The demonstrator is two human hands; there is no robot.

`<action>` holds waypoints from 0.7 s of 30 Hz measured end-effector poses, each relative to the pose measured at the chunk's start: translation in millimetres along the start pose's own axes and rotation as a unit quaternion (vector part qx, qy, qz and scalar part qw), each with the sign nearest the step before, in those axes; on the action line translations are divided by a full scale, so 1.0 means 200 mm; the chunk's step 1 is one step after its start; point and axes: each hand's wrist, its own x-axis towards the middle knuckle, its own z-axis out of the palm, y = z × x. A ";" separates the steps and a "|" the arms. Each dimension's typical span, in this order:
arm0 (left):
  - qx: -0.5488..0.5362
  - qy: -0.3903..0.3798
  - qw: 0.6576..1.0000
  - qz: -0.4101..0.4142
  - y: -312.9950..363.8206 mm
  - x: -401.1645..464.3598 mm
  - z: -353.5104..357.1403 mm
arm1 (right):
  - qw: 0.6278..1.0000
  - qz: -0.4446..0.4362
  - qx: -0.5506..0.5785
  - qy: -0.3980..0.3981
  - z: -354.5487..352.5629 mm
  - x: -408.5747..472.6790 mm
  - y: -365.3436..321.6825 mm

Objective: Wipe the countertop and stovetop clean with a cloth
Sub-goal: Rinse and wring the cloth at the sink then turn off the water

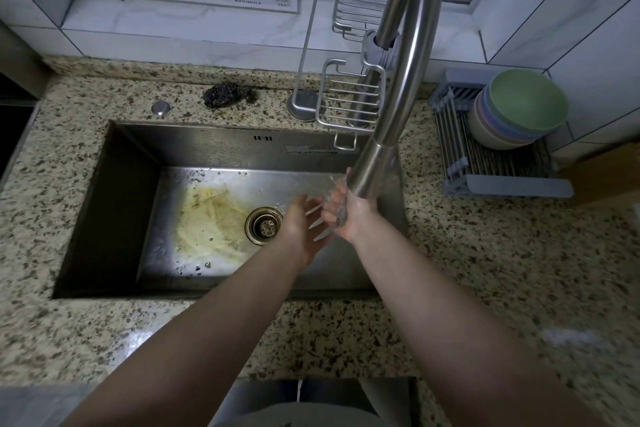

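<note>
I see both hands empty and spread, left hand [298, 225] beside right hand [349, 215] under the faucet [391, 135]; no cloth visible; dripping hands risk wetting the countertop [485, 270].

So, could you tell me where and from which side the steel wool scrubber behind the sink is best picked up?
Pinch the steel wool scrubber across its rounded top, coming from above. It lies as a loose clump flat on the countertop, close to the back ledge, with the sink in front, so a downward reach looks clearest.
</note>
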 end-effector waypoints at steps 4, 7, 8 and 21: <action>-0.059 -0.052 0.996 -0.050 -0.01 -0.02 0.08 | 0.999 0.016 0.004 0.044 -0.03 -0.03 0.00; -0.074 -0.074 0.991 -0.086 -0.02 0.00 0.10 | 0.991 0.012 -0.135 0.022 -0.05 -0.08 -0.02; -0.077 -0.077 0.990 -0.088 -0.02 0.01 0.10 | 0.977 0.001 -0.213 0.021 -0.04 -0.09 -0.01; -0.032 -0.068 0.991 -0.112 0.01 0.13 0.15 | 0.957 -0.163 -0.236 0.041 -0.22 0.15 -0.46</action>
